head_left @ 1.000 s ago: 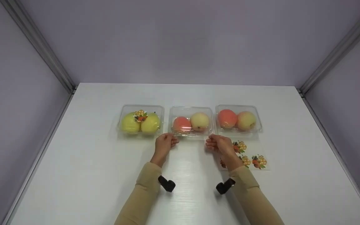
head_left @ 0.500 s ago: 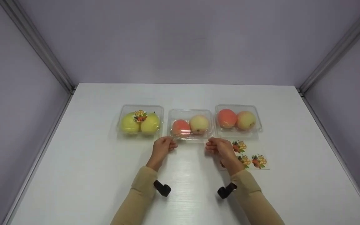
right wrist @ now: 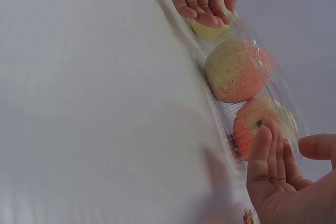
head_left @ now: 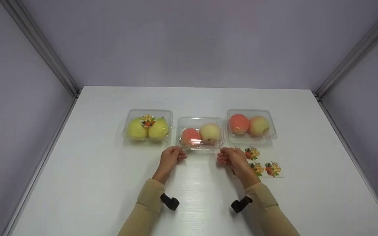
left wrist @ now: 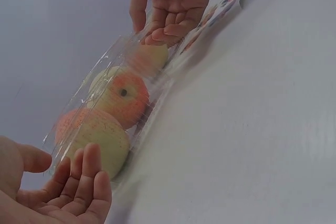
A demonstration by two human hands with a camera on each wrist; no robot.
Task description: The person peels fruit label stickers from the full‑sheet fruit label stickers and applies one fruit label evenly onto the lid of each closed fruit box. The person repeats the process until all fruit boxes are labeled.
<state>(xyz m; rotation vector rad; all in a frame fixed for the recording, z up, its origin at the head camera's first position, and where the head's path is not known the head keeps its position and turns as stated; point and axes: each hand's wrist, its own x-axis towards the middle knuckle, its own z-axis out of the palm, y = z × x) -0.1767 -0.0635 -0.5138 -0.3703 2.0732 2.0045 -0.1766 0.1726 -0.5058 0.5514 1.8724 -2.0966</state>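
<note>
Both hands are at the near corners of the middle clear plastic fruit box (head_left: pixel 198 122). Inside it lie a red fruit (head_left: pixel 191 136) and a pale yellow one (head_left: pixel 210 132), which look like apples. My left hand (head_left: pixel 170 159) pinches the box's near left corner between thumb and index finger. At the near right corner, my right hand (head_left: pixel 236 160) pinches the rim in the same way. In the left wrist view, the left hand's (left wrist: pixel 63 190) other fingers curl loosely below the rim. The right wrist view shows the right hand (right wrist: pixel 286 182) likewise.
Left of it stands another clear box (head_left: pixel 133 114) with two yellow-green fruits and a fruit-picture sticker (head_left: pixel 148 121) on its lid. A third box (head_left: pixel 251 113) with two reddish fruits stands at right. A sheet of fruit stickers (head_left: pixel 272 169) lies before it, partly under my right forearm.
The middle box has slid a little toward me, with both hands pinching its corners and drawing back with it. The two outer boxes and the sticker sheet stay in place.
</note>
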